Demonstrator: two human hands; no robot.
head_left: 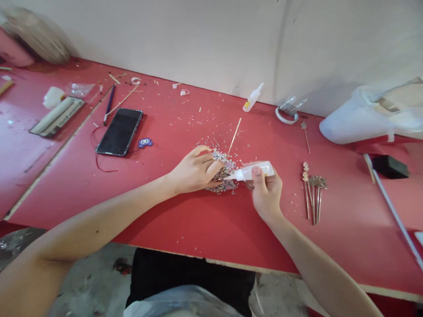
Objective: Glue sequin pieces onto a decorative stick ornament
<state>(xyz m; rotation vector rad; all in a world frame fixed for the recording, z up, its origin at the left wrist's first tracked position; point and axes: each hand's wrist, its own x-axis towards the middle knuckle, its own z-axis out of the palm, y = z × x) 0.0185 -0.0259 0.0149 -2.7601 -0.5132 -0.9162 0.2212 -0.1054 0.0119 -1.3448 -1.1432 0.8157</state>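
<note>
A small white squeeze bottle of glue (253, 171) is gripped in my right hand (269, 193), its narrow nozzle pointing left. The nozzle tip reaches the fingers of my left hand (198, 171), which are curled and closed over a pile of small glittery bits (228, 185). What my left fingers hold is mostly hidden; something metallic-looking shows between them. A thin wooden stick (234, 135) sticks out from the far side of the pile. To the right of my right hand lie several stick-like pieces with sparkly heads (315, 193).
A second glue bottle (253, 97) lies near the wall beside a white ring with clear plastic (287, 113). At left are a phone (120, 132), a dark pencil (110, 105) and a knife box (58, 117). A white container (343, 116) and a black block (390, 167) occupy the right.
</note>
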